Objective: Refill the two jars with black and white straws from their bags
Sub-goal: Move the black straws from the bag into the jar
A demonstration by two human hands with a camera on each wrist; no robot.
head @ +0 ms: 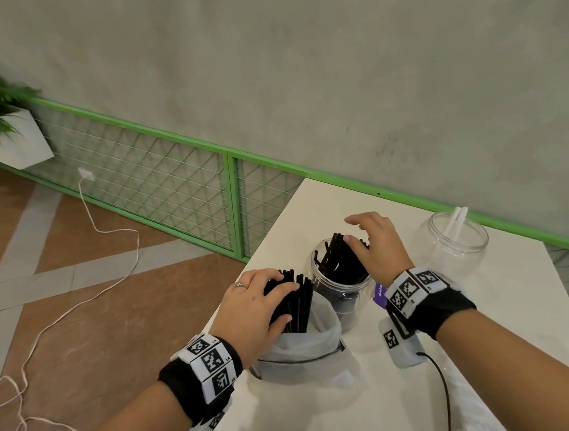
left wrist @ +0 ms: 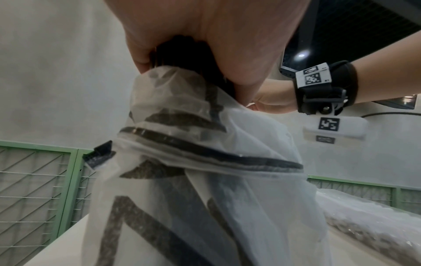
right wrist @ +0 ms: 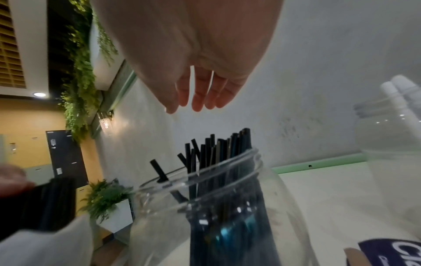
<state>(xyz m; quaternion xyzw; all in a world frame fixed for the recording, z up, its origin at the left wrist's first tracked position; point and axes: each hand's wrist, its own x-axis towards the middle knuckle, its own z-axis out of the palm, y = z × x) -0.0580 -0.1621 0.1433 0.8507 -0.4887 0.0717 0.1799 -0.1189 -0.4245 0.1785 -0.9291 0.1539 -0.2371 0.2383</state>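
My left hand (head: pixel 287 302) grips a bundle of black straws (head: pixel 297 302) that stands out of a translucent white bag (head: pixel 302 352) at the table's left edge. In the left wrist view the hand (left wrist: pixel 189 54) wraps the straws (left wrist: pixel 180 52) just above the bag's mouth (left wrist: pixel 205 180). My right hand (head: pixel 353 230) hovers with straight fingers (right wrist: pixel 197 100) over the clear jar (head: pixel 341 299) partly filled with black straws (right wrist: pixel 218 154), holding nothing. A second clear jar (head: pixel 453 240) to the right holds two white straws (head: pixel 458 220).
A purple label (head: pixel 379 292) lies beside the black-straw jar, under my right wrist. Crinkled clear plastic packaging (head: pixel 475 407) lies at the table's near right. A black cable (head: pixel 443 386) crosses the white table (head: pixel 324 414). Behind runs a green mesh fence (head: pixel 173 186).
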